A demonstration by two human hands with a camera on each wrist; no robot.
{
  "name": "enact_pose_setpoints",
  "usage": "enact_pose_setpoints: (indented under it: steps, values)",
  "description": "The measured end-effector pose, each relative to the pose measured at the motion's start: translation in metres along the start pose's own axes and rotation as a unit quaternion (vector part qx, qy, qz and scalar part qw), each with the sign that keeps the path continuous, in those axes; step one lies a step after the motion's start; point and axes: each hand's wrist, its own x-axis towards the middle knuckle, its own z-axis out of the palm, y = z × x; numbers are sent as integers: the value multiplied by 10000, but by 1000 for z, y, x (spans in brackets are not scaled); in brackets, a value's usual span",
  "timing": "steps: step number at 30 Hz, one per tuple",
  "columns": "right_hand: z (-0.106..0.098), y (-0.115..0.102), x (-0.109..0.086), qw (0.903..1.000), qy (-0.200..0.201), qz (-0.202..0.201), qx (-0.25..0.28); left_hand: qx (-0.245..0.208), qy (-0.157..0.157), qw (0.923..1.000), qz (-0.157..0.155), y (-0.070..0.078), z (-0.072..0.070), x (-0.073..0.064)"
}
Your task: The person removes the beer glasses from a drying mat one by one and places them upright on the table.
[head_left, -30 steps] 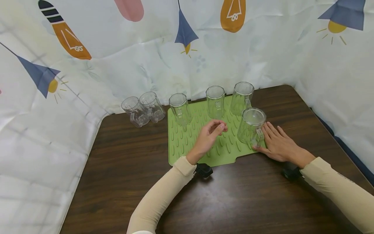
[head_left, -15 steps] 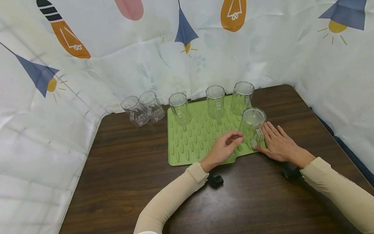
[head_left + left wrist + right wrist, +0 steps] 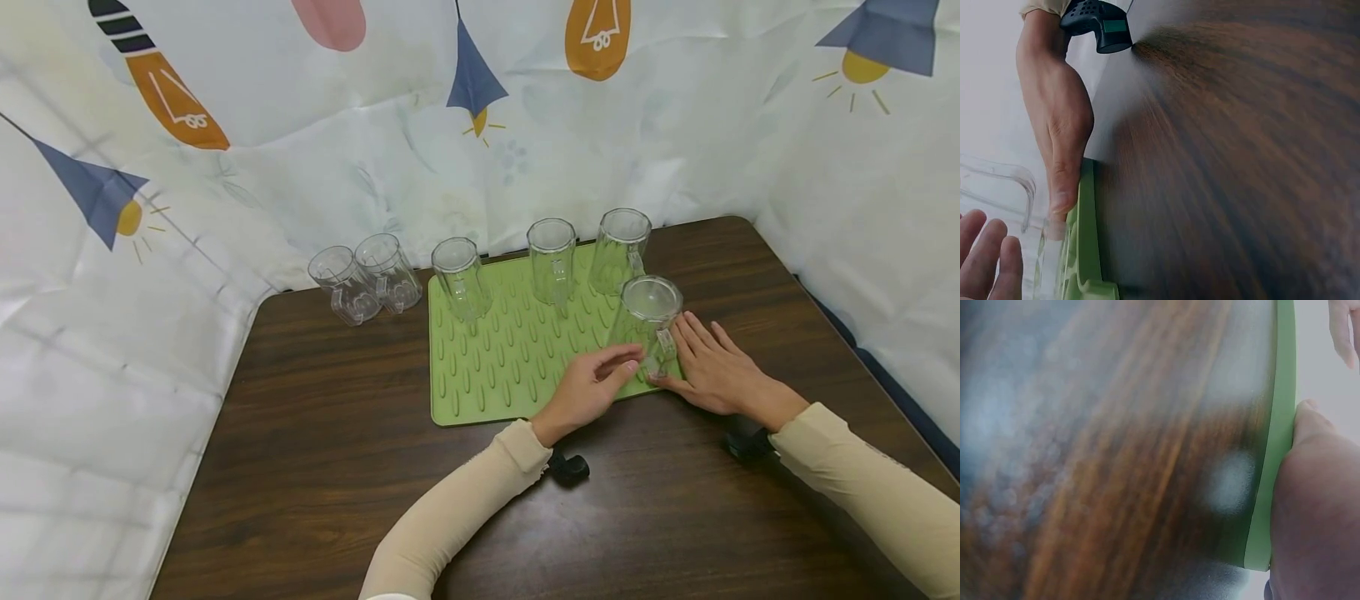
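A clear glass mug (image 3: 651,302) stands base up at the front right corner of the green ridged mat (image 3: 480,396), its handle toward my right hand. My left hand (image 3: 585,390) is at the mug's front left side, fingers gently bent and holding nothing; in the left wrist view its fingertips (image 3: 988,262) show below the mug's handle (image 3: 1025,187). My right hand (image 3: 708,371) lies flat with fingers extended at the mat's right corner, beside the mug. In the right wrist view its thumb side (image 3: 1319,494) lies along the mat's edge (image 3: 1280,419).
Along the mat's back stand a left glass mug (image 3: 461,279), a middle mug (image 3: 552,258) and a right mug (image 3: 619,250). Two more mugs (image 3: 348,287) stand together on the dark wooden table (image 3: 322,433), left of the mat. A printed white curtain (image 3: 337,167) hangs behind.
My left hand has moved right and toward the front, from above the mat's middle to the front mug's side. The right hand and the mugs have stayed in place.
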Motion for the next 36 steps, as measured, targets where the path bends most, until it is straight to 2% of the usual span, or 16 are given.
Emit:
enact_pose_setpoints:
  steps: [7, 14, 24, 36]
  values:
    - [0, -1, 0, 10000, 21, -31, -79, 75, 90, 9998, 152, -2, 9, 2]
    - [-1, -2, 0, 9998, 38, -59, -181, 31, 42, 9998, 178, -6, 16, 2]
    - [-4, -1, -4, 9994, 87, -168, -288, -270, -56, 9994, 187, -8, 25, 3]
    - [-4, -1, -4, 9995, 6, -183, -248, -50, -11, 9997, 228, -5, 29, 5]
